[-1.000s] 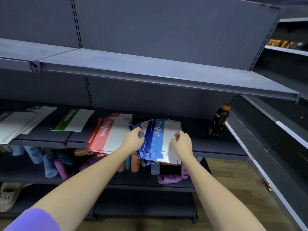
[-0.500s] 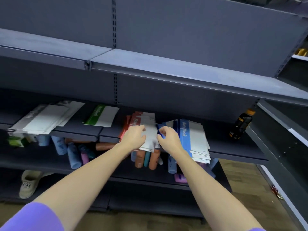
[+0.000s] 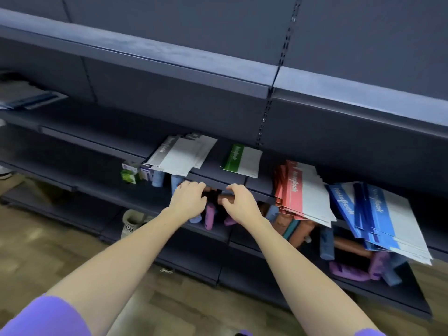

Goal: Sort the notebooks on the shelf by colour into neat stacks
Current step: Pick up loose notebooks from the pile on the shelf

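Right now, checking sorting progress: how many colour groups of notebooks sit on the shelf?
4: grey stack leftmost, single green notebook beside it, red stack, blue stack rightmost.

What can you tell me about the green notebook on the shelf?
The green notebook lies flat and alone on the dark shelf, between the grey stack and the red stack. Its cover looks like thin card: a green band down the left side with white "NoteBook" lettering, the rest plain pale grey. It sits slightly angled. Neither hand touches it.
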`<action>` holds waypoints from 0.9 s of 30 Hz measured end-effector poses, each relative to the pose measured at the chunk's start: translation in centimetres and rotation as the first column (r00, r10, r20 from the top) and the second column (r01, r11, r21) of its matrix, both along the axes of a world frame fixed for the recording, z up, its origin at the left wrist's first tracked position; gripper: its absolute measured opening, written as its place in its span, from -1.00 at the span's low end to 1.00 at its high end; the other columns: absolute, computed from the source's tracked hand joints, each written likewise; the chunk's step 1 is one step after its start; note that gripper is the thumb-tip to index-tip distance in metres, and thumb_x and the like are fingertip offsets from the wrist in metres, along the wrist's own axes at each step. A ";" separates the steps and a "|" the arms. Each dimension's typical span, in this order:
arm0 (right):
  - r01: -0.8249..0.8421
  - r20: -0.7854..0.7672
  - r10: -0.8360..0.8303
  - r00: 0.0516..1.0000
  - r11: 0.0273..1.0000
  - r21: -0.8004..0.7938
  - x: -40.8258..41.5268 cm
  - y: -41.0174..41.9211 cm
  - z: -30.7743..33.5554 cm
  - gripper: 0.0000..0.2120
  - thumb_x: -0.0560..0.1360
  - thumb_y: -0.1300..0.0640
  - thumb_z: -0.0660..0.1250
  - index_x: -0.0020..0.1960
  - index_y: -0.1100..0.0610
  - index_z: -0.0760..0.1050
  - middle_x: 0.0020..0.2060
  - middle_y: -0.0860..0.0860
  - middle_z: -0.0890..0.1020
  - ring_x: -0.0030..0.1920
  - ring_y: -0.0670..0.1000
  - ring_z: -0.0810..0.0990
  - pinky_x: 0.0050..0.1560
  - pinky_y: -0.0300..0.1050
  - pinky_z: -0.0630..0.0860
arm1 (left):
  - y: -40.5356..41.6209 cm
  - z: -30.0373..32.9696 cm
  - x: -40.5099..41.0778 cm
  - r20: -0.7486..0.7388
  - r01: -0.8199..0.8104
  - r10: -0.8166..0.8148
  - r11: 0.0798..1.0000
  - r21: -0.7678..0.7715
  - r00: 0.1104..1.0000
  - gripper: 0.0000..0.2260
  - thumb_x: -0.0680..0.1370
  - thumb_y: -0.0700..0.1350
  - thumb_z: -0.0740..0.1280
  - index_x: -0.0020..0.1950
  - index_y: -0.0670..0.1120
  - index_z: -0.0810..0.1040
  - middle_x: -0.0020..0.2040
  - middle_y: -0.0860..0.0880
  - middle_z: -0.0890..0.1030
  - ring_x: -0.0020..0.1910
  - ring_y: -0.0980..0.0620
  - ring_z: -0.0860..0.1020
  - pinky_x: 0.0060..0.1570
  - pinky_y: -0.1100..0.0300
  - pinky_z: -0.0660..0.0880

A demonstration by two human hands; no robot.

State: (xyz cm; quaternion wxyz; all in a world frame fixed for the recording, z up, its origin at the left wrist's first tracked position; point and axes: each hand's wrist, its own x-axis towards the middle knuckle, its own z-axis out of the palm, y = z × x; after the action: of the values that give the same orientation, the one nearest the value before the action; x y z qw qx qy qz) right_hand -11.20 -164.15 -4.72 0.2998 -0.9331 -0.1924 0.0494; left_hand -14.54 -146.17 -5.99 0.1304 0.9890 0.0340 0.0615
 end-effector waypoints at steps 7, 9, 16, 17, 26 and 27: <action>-0.121 0.037 0.122 0.992 0.992 -0.041 0.8 10.2 -1.1 -0.58 0.56 0.11 0.30 0.39 0.15 0.41 0.27 0.09 0.50 0.30 0.11 0.44 0.27 -0.05 0.37 | 9.3 -0.6 -1.4 0.070 -0.095 0.098 0.995 -0.043 0.993 -0.80 0.55 -0.10 0.29 0.13 -0.12 0.54 0.04 -0.11 0.61 0.09 -0.19 0.52 0.00 -0.04 0.49; -0.143 0.039 0.145 0.989 0.989 -0.044 1.8 13.0 -1.3 -0.57 0.55 0.12 0.30 0.41 0.15 0.40 0.27 0.09 0.49 0.31 0.11 0.44 0.25 -0.05 0.38 | 12.0 -0.6 -0.7 0.074 -0.103 0.104 0.995 -0.017 0.992 -0.78 0.54 -0.09 0.30 0.15 -0.12 0.55 0.03 -0.09 0.63 0.06 -0.17 0.54 -0.01 -0.01 0.48; -0.213 0.071 0.215 0.974 0.976 -0.036 8.0 25.2 -1.3 -0.51 0.58 0.09 0.27 0.48 0.13 0.31 0.41 0.07 0.41 0.38 0.11 0.38 0.33 0.01 0.39 | 23.7 -0.4 3.6 0.045 -0.138 0.135 0.987 0.076 0.990 -0.77 0.58 -0.06 0.26 0.19 -0.11 0.51 0.05 -0.10 0.64 0.08 -0.20 0.56 0.07 0.00 0.42; -0.217 0.071 0.218 0.973 0.976 -0.014 8.8 27.3 -1.2 -0.50 0.58 0.08 0.27 0.49 0.12 0.30 0.41 0.06 0.40 0.39 0.11 0.38 0.33 0.02 0.40 | 25.6 0.0 4.2 0.036 -0.150 0.148 0.985 0.089 0.988 -0.74 0.59 -0.05 0.26 0.23 -0.12 0.50 0.09 -0.11 0.64 0.09 -0.20 0.56 0.09 0.01 0.41; -0.300 0.039 0.298 0.954 0.951 0.076 13.0 45.0 -1.6 -0.49 0.59 0.05 0.29 0.50 0.10 0.30 0.42 0.06 0.38 0.40 0.10 0.37 0.38 0.02 0.37 | 42.3 1.6 7.9 -0.044 -0.258 0.259 0.965 0.041 0.965 -0.59 0.62 -0.07 0.22 0.47 -0.09 0.34 0.30 -0.10 0.53 0.25 -0.15 0.49 0.14 -0.03 0.49; -0.313 0.046 0.310 0.950 0.947 0.072 13.2 46.8 -1.7 -0.49 0.58 0.06 0.29 0.49 0.10 0.30 0.42 0.07 0.39 0.40 0.10 0.38 0.37 0.03 0.38 | 43.9 1.3 8.0 -0.047 -0.269 0.270 0.962 0.037 0.962 -0.59 0.62 -0.08 0.21 0.48 -0.09 0.33 0.30 -0.10 0.52 0.25 -0.15 0.49 0.12 -0.03 0.49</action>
State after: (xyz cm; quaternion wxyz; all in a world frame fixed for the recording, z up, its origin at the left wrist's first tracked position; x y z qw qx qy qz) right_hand 1.99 -117.35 -6.45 0.3212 -0.8793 -0.3441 0.0728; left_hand -6.54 -102.28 -4.67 0.1047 0.9783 0.1707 0.0535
